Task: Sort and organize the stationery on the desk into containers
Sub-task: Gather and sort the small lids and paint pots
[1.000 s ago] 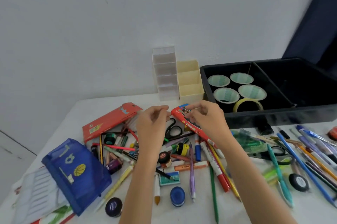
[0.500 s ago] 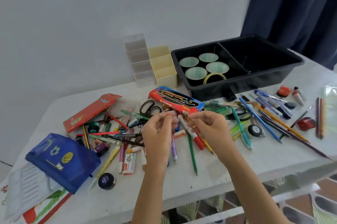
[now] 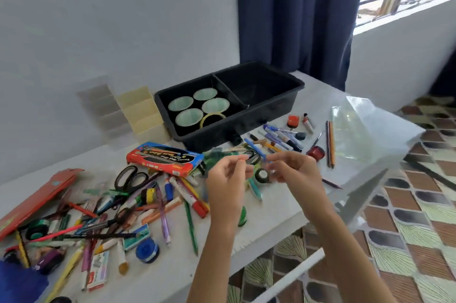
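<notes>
My left hand (image 3: 228, 179) and my right hand (image 3: 294, 174) hover side by side above the middle of the white desk (image 3: 271, 219). Their fingers are curled towards each other and blurred, and nothing shows plainly between them. A small black tape roll (image 3: 262, 175) lies on the desk below the gap. The red and blue pen box (image 3: 164, 158) lies on the desk to the left of my hands. Behind them stands a black two-part tray (image 3: 271, 103); its left part holds several tape rolls (image 3: 188, 116).
Loose pens, pencils, markers and black scissors (image 3: 129, 178) cover the desk's left half. More pens (image 3: 281, 138) lie right of my hands. A clear organizer (image 3: 102, 108) and a cream organizer (image 3: 143, 113) stand at the wall. A clear plastic sheet (image 3: 370, 127) overhangs the right edge.
The red and blue pen box left my right hand and now lies on the desk. The view has swung right, and both hands moved right, over the tape roll.
</notes>
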Demonstrator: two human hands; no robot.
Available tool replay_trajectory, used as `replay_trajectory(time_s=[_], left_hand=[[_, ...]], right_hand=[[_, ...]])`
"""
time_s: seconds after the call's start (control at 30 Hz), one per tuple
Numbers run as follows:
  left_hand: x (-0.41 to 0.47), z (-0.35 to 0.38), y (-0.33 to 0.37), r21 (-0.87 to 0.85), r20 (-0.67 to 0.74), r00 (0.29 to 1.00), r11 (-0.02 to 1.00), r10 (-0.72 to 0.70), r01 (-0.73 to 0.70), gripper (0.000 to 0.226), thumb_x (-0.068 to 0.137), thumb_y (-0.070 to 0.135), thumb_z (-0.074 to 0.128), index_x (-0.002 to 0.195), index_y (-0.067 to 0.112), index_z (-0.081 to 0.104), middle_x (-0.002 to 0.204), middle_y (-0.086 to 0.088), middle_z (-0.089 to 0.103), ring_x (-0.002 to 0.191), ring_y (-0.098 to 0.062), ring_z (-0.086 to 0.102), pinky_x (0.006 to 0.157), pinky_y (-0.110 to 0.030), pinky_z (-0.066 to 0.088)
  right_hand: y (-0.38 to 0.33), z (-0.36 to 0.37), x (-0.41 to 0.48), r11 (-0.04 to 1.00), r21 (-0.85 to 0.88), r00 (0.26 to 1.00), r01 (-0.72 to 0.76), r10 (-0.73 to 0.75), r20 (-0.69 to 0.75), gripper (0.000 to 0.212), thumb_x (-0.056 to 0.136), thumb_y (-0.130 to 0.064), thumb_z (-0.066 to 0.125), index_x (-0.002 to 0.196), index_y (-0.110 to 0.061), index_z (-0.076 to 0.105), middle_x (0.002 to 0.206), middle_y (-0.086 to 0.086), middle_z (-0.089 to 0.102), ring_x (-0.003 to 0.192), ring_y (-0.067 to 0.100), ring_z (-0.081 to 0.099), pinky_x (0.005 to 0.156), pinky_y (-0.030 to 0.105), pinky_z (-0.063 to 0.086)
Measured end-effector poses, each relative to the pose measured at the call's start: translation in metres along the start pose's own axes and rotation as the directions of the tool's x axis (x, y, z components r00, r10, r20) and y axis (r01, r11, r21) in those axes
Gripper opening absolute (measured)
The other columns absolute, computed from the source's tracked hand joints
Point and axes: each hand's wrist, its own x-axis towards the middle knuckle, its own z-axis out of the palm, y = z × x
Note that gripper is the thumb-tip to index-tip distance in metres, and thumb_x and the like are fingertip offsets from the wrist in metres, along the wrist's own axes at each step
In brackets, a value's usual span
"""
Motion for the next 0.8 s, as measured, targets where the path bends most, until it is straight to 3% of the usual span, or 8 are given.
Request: replay_trajectory(time_s=[0.2,0.47,0.53,0.63,0.8], left_hand=[[0.009,0.099,0.009,-0.046,0.145,0.989,0.999,-0.017,0.024,0.015,0.091,0.01,0.054,0.094,0.012,0.068,0.08,-0.004,0.072,0.079,-0.014,0.069,0.068,-0.022,0.054],[0.022,0.228,-0.001,0.063,0.393,0.919,0.998,-0.037,0.013,0.012,0.095,0.024,0.052,0.103,0.026,0.061,0.1,0.006,0.066,0.095,-0.004,0.061,0.075,-0.014,0.048],[0.025,0.257,-0.009,0.096,0.44,0.895,0.995,-0.071,0.032,0.019,0.096,0.023,0.05,0.113,0.023,0.059,0.106,0.007,0.062,0.1,-0.005,0.058,0.077,-0.013,0.045],[0.03,0.292,-0.024,0.172,0.44,0.893,0.985,-0.097,0.023,0.034,0.096,0.019,0.049,0.129,0.015,0.051,0.125,0.001,0.058,0.117,-0.012,0.052,0.09,-0.018,0.041],[0.029,0.322,-0.047,0.262,0.432,0.889,0.964,-0.152,0.038,0.05,0.096,0.021,0.05,0.143,0.014,0.035,0.144,-0.002,0.042,0.132,-0.014,0.039,0.106,-0.026,0.035]], right_hand=[[-0.001,-0.092,0.037,0.999,-0.045,0.985,0.025,-0.033,-0.169,0.018,0.084,-0.001,0.058,0.088,-0.012,0.072,0.074,0.005,0.071,0.065,0.011,0.065,0.058,0.016,0.049],[0.021,-0.207,0.088,0.972,-0.235,0.896,-0.001,-0.103,-0.431,0.018,0.089,-0.005,0.055,0.091,-0.018,0.067,0.09,-0.002,0.066,0.081,0.008,0.06,0.068,0.02,0.049],[0.036,-0.227,0.098,0.948,-0.313,0.876,-0.053,-0.106,-0.47,0.02,0.088,-0.005,0.054,0.099,-0.018,0.065,0.1,0.002,0.062,0.09,0.015,0.058,0.078,0.032,0.052],[0.058,-0.248,0.112,0.902,-0.403,0.885,-0.153,-0.057,-0.463,0.03,0.087,-0.01,0.054,0.115,-0.015,0.058,0.116,0.009,0.054,0.108,0.025,0.05,0.093,0.048,0.046],[0.076,-0.253,0.123,0.936,-0.268,0.928,-0.228,0.125,-0.351,0.042,0.095,-0.023,0.052,0.133,-0.006,0.047,0.13,0.013,0.052,0.117,0.023,0.051,0.101,0.042,0.043]])
